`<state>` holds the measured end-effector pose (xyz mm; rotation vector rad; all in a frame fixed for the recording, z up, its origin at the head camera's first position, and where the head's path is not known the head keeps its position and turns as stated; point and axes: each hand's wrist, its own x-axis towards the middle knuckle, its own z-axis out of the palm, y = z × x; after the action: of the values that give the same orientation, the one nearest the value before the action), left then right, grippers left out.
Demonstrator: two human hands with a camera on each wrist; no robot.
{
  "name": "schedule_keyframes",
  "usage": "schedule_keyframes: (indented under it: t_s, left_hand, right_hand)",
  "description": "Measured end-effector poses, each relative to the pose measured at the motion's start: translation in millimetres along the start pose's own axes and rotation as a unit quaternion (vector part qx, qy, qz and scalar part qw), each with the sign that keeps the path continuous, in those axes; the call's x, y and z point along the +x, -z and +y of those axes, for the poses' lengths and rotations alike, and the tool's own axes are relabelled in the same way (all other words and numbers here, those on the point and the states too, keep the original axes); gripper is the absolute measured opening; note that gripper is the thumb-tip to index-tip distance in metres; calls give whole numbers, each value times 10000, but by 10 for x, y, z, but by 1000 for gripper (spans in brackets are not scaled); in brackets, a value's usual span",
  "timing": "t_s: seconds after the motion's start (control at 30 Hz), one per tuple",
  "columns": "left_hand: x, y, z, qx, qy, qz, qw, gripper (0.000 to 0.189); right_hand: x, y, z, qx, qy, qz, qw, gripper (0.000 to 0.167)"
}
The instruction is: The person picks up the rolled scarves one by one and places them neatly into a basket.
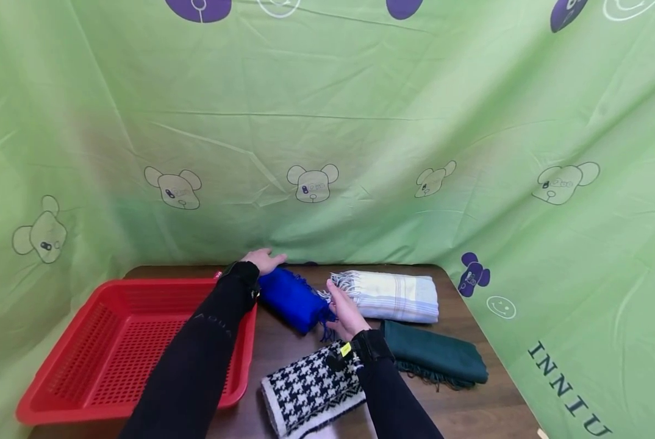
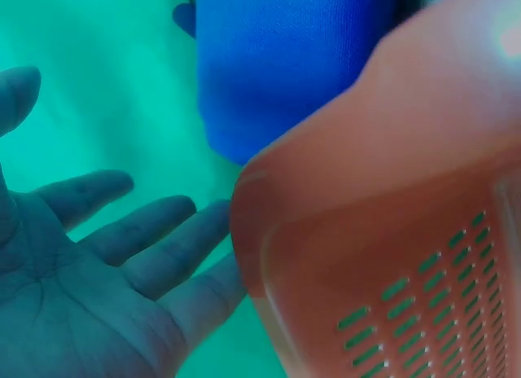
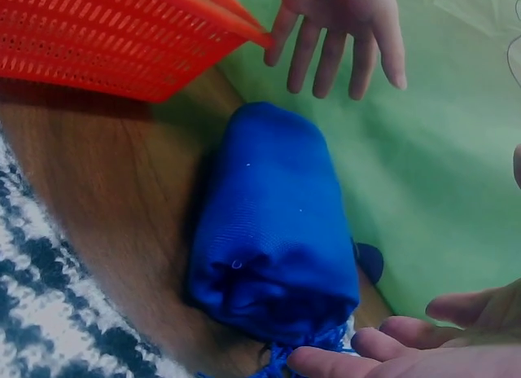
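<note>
A folded blue scarf with fringe lies on the table beside the red basket. At its far left end my left hand is spread, fingers straight, near the basket's corner; the left wrist view shows the bare palm with nothing in it. Close to the scarf's fringed near end is my right hand, fingers extended. In the right wrist view those right fingers overlap the blue fringe, while the left hand hangs beyond the scarf's other end.
The red plastic basket stands at the left. A white plaid scarf lies at the back right, a dark green one in front of it. Under my right forearm lies a black-and-white houndstooth scarf. Green cloth hangs behind the table.
</note>
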<state>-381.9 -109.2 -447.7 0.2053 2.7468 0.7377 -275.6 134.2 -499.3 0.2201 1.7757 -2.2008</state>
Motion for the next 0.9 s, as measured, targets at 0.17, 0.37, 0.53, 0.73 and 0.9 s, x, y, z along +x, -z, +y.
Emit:
schedule_keyframes:
  t_s: [0.17, 0.37, 0.53, 0.73, 0.9]
  left_hand:
    - [-98, 80, 91, 53, 105, -185, 9998, 77]
    - [83, 61, 50, 192, 36, -246, 9995, 78]
    - [256, 20, 21, 179, -52, -313, 9993, 77]
    - [348, 17, 8, 140, 14, -558, 9983, 78]
    - [397, 20, -37, -64, 247, -768, 9967, 81]
  right_hand:
    - [38, -2, 9, 149, -164, 8, 9998, 91]
    - [70, -33, -11, 456, -328, 77, 9984, 98]
    - [77, -53, -7, 597, -421, 149, 9972, 99]
    - [101, -42, 34, 694, -499, 157, 9962, 98]
    - [138, -19, 55, 765, -538, 123, 9955, 95]
